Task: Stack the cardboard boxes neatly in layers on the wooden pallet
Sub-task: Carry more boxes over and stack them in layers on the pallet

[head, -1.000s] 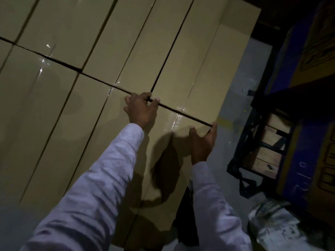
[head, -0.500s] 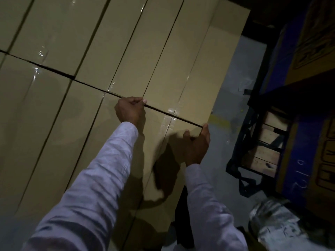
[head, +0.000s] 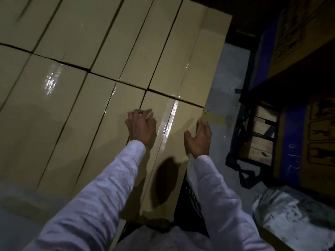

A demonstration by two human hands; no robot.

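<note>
Long tan cardboard boxes (head: 76,109) lie side by side in two rows, and I look down on this top layer. The nearest box at the right end (head: 163,160) has a shiny tape strip along its top. My left hand (head: 141,126) rests on that box's top near its left edge, with bent fingers that hold nothing. At the box's right edge is my right hand (head: 199,139), thumb spread over the top and fingers straight along the side. The stack hides the pallet under it.
A strip of grey floor (head: 226,84) runs along the right of the stack. Beyond it, blue and yellow cartons (head: 299,145) stand on another wooden pallet (head: 261,138) with black straps. A crumpled plastic sheet (head: 290,214) lies at the lower right.
Both hands have drawn back toward me from the seam at the box's far end. My left fingers no longer hook over that seam.
</note>
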